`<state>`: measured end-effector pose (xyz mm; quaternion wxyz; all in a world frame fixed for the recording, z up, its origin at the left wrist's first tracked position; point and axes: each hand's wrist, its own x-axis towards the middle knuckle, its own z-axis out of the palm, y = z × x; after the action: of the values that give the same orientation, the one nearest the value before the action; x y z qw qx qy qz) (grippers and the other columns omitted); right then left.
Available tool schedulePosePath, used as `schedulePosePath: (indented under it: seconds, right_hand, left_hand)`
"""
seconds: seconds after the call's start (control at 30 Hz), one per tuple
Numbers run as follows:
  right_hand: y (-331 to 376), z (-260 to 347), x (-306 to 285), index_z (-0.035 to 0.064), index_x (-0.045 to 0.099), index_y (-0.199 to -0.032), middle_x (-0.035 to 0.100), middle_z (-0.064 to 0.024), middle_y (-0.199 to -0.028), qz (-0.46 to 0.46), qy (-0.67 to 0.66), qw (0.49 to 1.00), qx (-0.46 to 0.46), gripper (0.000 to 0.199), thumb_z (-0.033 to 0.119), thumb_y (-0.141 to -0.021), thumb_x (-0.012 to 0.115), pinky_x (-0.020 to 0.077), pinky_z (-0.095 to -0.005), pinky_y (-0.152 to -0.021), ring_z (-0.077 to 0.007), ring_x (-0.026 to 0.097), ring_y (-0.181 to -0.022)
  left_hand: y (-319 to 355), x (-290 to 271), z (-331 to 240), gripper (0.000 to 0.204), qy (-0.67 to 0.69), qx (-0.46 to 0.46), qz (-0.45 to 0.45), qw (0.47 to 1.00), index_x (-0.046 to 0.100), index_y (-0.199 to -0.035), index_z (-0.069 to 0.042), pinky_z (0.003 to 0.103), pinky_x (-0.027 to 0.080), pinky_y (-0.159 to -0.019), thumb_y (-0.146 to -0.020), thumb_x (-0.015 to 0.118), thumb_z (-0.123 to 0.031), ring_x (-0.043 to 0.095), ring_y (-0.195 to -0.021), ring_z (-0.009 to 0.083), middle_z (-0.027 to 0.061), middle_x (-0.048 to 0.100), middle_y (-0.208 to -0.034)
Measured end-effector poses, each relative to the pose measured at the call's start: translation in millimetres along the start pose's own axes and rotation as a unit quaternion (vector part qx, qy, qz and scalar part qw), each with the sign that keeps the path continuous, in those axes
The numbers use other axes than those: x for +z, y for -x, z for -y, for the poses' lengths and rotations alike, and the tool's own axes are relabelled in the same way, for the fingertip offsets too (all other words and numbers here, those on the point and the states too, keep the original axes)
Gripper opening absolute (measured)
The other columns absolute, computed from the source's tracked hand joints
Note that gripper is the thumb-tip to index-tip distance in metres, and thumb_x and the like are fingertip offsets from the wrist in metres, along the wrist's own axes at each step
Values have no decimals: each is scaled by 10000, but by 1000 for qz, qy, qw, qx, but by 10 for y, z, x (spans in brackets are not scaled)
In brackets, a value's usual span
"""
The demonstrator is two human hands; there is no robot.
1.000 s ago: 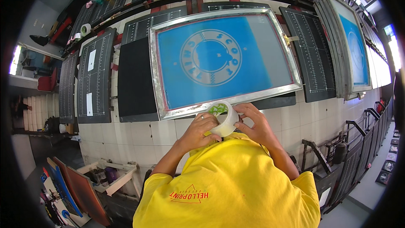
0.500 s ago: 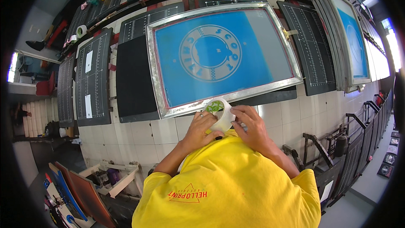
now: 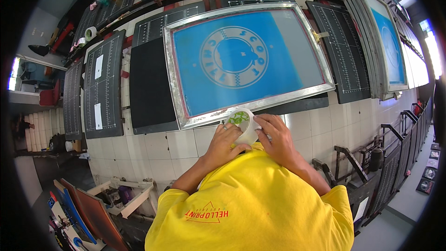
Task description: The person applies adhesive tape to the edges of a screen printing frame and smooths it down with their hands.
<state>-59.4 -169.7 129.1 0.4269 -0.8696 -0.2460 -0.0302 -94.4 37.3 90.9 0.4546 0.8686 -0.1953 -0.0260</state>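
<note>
The roll of clear tape (image 3: 251,135) sits between the two hands, just in front of the yellow shirt (image 3: 251,204), its green-patterned inner core turned partly up toward the eyes. The left hand (image 3: 222,144) has its grip closed on the roll, fingers lapping over the left rim toward the opening and the thumb below; that makes a sound base, best held firm without squeezing the ring out of round. The right hand (image 3: 277,140) has a narrow grip, forefinger and thumb close together against the roll's right outer side; whether they pinch a loose end or only press the wall, I cannot tell. For handling it well, let the left hand do the steadying and leave the right fingertips light, feeling for an edge with a nail and lifting it evenly across its width so that it does not split. In this view the roll overlaps the near edge of the metal frame (image 3: 288,96); contact cannot be judged, so a little clearance is wise, sparing the blue mesh (image 3: 278,65) any knock from the roll. Both wrists do best low and relaxed.
</note>
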Motion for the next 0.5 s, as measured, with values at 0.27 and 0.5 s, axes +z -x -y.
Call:
schedulePosePath:
  seconds: [0.27, 0.5]
  right_hand:
    - [68, 109, 47, 22, 654, -1129, 639, -124, -1115, -7, 20, 1000, -13, 333, 30, -799, 696, 519, -407, -801, -336, 612, -935]
    - [80, -150, -40, 15, 596, -1294, 644, -125, -1061, 71, -157, 967, 190, 414, 27, -885, 657, 528, -333, -778, -242, 633, -954]
  left_hand:
    - [51, 27, 19, 423, -15, 6, -21, 1000, 624, -1016, 13, 408, 380, -860, -803, 756, -327, 564, -981, 319, 148, 634, -986]
    - [-21, 110, 6, 419, -38, 26, -46, 998, 633, -997, 5, 398, 377, -816, -795, 753, -342, 575, -928, 303, 137, 637, -933]
